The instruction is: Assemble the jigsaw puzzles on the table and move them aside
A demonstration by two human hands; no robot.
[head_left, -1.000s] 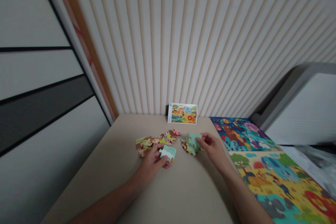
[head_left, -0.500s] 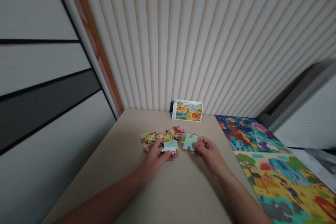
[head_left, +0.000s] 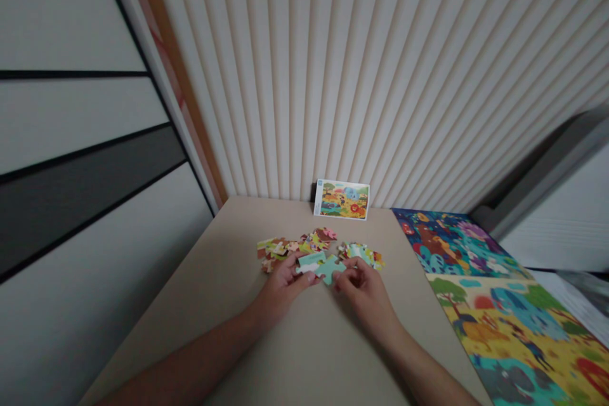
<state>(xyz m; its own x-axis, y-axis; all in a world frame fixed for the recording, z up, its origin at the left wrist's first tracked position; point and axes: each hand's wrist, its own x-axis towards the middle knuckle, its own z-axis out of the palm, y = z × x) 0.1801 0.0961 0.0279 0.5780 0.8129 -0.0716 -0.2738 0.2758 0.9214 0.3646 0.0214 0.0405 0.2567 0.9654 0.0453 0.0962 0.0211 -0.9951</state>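
Note:
My left hand (head_left: pixel 284 280) pinches a white and pale green puzzle piece (head_left: pixel 311 262) between thumb and fingers. A mint green puzzle piece (head_left: pixel 330 270) is gripped at its right side by my right hand (head_left: pixel 356 278). The two pieces meet edge to edge; whether they interlock is too small to tell. Behind my left hand lies a heap of brown, green and pink pieces (head_left: pixel 278 246). Another small heap of pieces (head_left: pixel 362 252) lies just beyond my right hand.
A picture card (head_left: pixel 343 200) stands at the back of the beige table (head_left: pixel 304 349), against a pleated blind. Two assembled-looking puzzle pictures, a dark blue one (head_left: pixel 451 241) and a yellow one (head_left: pixel 523 336), lie along the right side.
My right hand has moved left with the mint green piece, which now touches the piece in my left hand. The heap behind my right hand shows more fully.

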